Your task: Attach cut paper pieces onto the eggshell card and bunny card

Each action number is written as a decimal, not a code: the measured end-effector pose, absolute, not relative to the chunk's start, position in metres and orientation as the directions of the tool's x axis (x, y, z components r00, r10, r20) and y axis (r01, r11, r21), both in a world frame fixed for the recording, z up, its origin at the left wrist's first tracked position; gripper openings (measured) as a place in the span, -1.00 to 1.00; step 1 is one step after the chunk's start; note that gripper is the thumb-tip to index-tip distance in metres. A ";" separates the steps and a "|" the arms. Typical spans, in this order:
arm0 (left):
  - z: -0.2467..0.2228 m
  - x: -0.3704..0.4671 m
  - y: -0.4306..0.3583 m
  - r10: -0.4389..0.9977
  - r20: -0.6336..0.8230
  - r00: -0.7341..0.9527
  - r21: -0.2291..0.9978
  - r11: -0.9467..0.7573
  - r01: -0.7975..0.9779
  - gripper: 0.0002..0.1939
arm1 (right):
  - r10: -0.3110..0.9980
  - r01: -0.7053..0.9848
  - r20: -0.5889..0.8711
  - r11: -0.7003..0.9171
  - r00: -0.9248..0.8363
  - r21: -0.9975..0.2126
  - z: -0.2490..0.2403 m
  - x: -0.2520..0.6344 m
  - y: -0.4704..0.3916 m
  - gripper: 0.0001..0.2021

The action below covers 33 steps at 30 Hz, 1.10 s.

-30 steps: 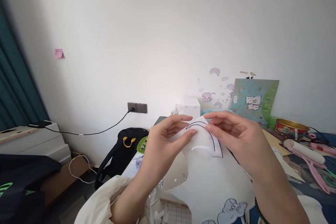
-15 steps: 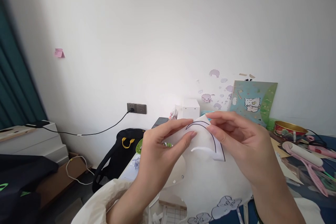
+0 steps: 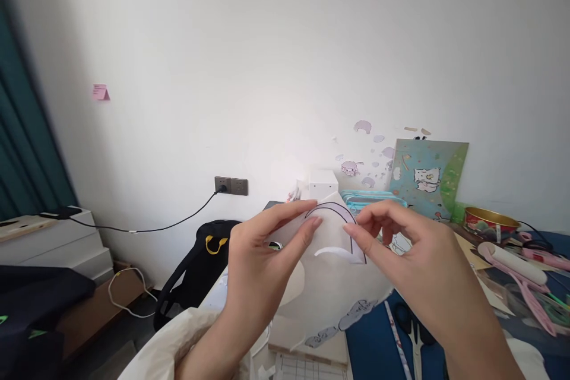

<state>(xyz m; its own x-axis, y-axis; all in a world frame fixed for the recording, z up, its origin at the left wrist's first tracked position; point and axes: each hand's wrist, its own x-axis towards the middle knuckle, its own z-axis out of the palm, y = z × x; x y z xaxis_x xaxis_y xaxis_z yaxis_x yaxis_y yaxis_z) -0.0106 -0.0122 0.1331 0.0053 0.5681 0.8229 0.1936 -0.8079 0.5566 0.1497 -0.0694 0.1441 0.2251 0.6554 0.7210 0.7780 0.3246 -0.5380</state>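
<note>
Between my hands is a thin white sticker sheet (image 3: 329, 282) with cut-out gaps and grey cartoon figures along its lower edge. A pale lilac arch-shaped sticker (image 3: 342, 209) with dark outlines curves across its top. My left hand (image 3: 271, 249) is closed, thumb and forefinger pinching the arch's left end and the sheet. My right hand (image 3: 403, 255) is closed too, its thumb and forefinger tips at the arch's right side. Whether the right fingertips hold only the sticker or the backing as well, I cannot tell. The sheet hangs tilted above the desk.
Scissors (image 3: 416, 332) and a slim patterned pen (image 3: 398, 338) lie on the blue desk mat (image 3: 371, 347). To the right are a pink lint roller (image 3: 514, 267) and a round red tin (image 3: 492, 222). Lilac stickers (image 3: 350, 168) dot the wall beside a teal folder (image 3: 430, 175).
The sheet has shifted left and tilted, uncovering the scissors and a light-blue pouch. My right fingers have moved down from the sheet's top corner to the arch, where lilac now shows.
</note>
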 end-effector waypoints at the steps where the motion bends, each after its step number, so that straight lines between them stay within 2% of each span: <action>1: 0.133 -0.010 -0.012 0.562 0.827 0.004 0.550 -0.810 0.203 -0.82 | 0.663 0.782 0.707 0.296 0.245 -0.549 0.144 0.149 -0.070 -0.84; 5: 0.131 -0.010 -0.010 0.544 0.839 -0.011 0.529 -0.811 0.248 -0.83 | 0.610 0.786 0.716 0.234 0.340 -0.572 0.144 0.146 -0.067 -0.83; 9: 0.131 -0.011 -0.010 0.520 0.854 -0.007 0.503 -0.824 0.261 -0.85 | 0.679 0.784 0.664 0.211 0.312 -0.584 0.143 0.146 -0.065 -0.78; 14: 0.130 -0.011 -0.009 0.491 0.871 -0.026 0.477 -0.830 0.290 -0.86 | 0.672 0.780 0.652 0.176 0.351 -0.601 0.144 0.145 -0.066 -0.72; 17: 0.129 -0.010 -0.007 0.475 0.879 -0.032 0.462 -0.835 0.298 -0.85 | 0.760 0.744 0.576 0.191 0.300 -0.640 0.145 0.145 -0.064 -0.69; 20: 0.128 -0.010 -0.006 0.476 0.878 -0.037 0.465 -0.834 0.299 -0.84 | 0.805 0.692 0.533 0.230 0.260 -0.684 0.146 0.147 -0.061 -0.75; 22: 0.129 -0.010 -0.005 0.487 0.872 -0.043 0.477 -0.827 0.297 -0.84 | 0.800 0.668 0.559 0.295 0.218 -0.683 0.145 0.146 -0.060 -0.77; 28: 0.128 -0.009 -0.002 0.554 0.832 -0.035 0.543 -0.800 0.256 -0.87 | 0.671 0.631 0.737 0.540 0.077 -0.557 0.140 0.138 -0.062 -0.83; 33: 0.127 -0.008 -0.001 0.563 0.826 -0.021 0.549 -0.796 0.257 -0.88 | 0.651 0.628 0.758 0.575 0.037 -0.525 0.140 0.139 -0.062 -0.84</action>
